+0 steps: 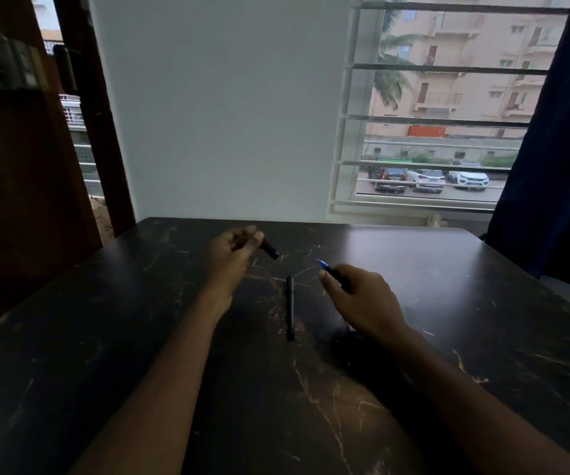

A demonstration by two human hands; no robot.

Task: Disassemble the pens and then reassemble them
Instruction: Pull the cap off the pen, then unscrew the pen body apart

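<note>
The scratched dark table (pixel 139 337) runs out under both my forearms. Between them a whole black pen (pixel 290 305) lies flat on it, pointing away from me, with neither hand touching it. Just to its right, my right grip (pixel 362 299) is curled round an uncapped pen body (pixel 336 273), whose blue tip (pixel 323 265) pokes out to the upper left. Farther off, my left grip (pixel 232 250) pinches the black cap (pixel 269 250), apart from that tip. Beyond the table are a white wall (pixel 225 114) and a barred window (pixel 430 97).
</note>
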